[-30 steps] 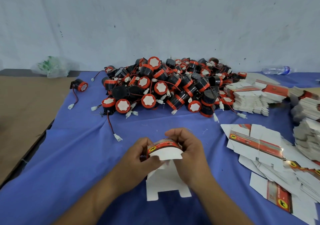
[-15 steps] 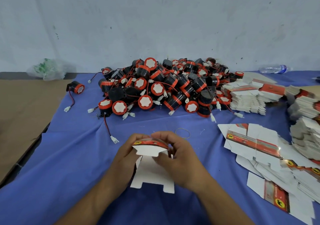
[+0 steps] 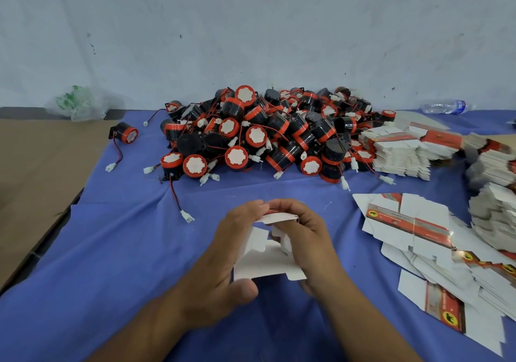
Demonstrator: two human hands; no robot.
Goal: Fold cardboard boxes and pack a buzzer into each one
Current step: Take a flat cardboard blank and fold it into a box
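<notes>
A half-folded cardboard box (image 3: 265,261), white inside with a red printed strip at its top edge, is held just above the blue cloth. My left hand (image 3: 231,253) grips its left side, fingers curled over the top and thumb below. My right hand (image 3: 310,239) grips the right side, its fingers bent over the upper flap. A big heap of black-and-red buzzers (image 3: 262,135) with red wires and white plugs lies behind the hands. One buzzer (image 3: 126,133) lies apart at the left.
Flat unfolded boxes (image 3: 413,227) spread at the right, with stacked box blanks (image 3: 402,152) behind them. A blue cloth (image 3: 111,264) covers the table; brown cardboard (image 3: 36,166) lies at the left. A plastic bottle (image 3: 444,107) and a crumpled bag (image 3: 78,105) sit by the wall.
Both hands have closed further over the box's upper flap, bending it down. The side flaps have folded inward and the box has shifted slightly left and down.
</notes>
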